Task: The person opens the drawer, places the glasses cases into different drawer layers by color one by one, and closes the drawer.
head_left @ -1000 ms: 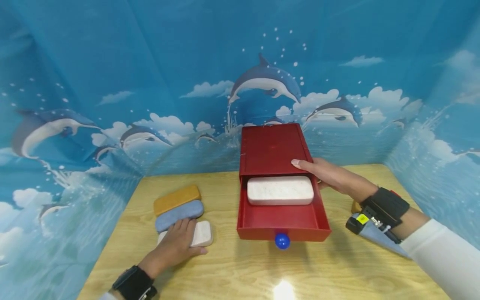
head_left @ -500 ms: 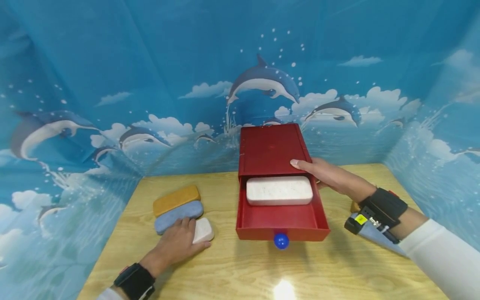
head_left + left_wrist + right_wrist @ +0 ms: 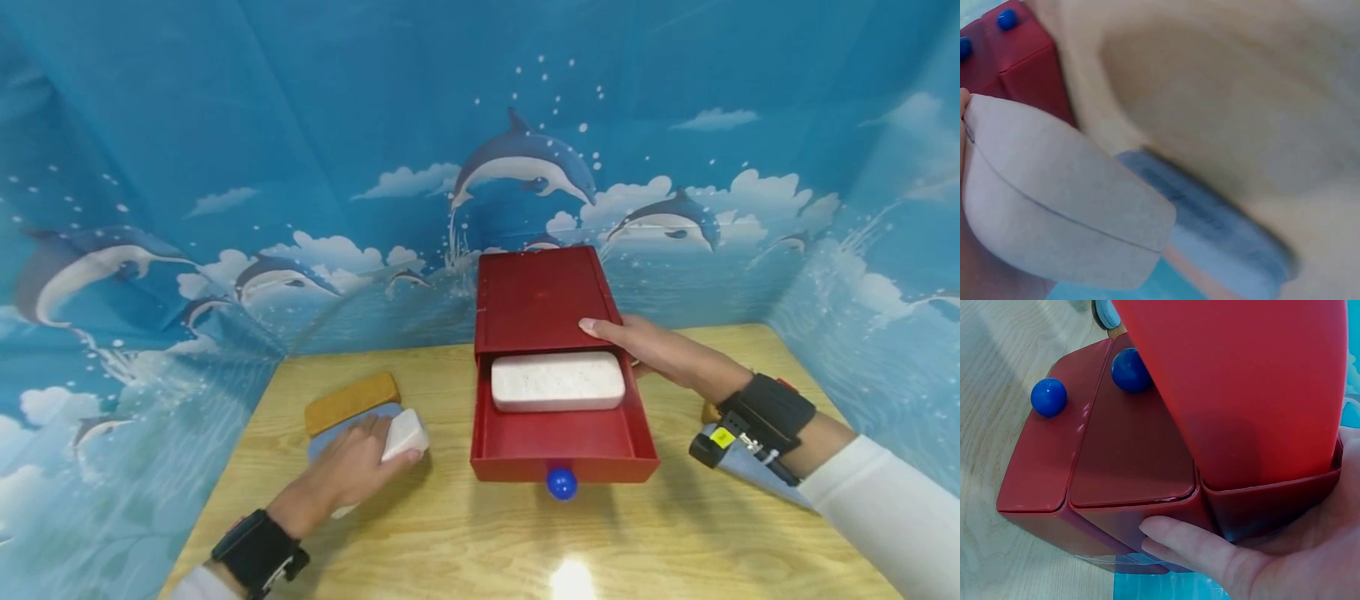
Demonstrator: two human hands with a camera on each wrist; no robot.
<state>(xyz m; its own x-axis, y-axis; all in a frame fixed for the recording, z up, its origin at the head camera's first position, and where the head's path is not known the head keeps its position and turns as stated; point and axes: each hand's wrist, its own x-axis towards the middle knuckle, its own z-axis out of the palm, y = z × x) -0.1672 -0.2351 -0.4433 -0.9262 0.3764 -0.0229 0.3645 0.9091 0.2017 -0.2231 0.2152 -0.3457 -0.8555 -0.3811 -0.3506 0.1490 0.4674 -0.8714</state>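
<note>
Left hand grips the white bar, fingers curled round it, lifting it tilted off the counter at about eight o'clock from the red box. Behind it lie a blue bar and an orange bar, touching each other. Right hand clasps the box's right side at three o'clock, thumb on top, fingers wrapped beneath in the wrist view. The top drawer stands pulled out toward six o'clock, a larger white block lying at its back, bare floor in front. This looks like the pick-up step; the next move likely calls for carrying the bar toward two o'clock, over the drawer wall, and lowering it into that front gap.
</note>
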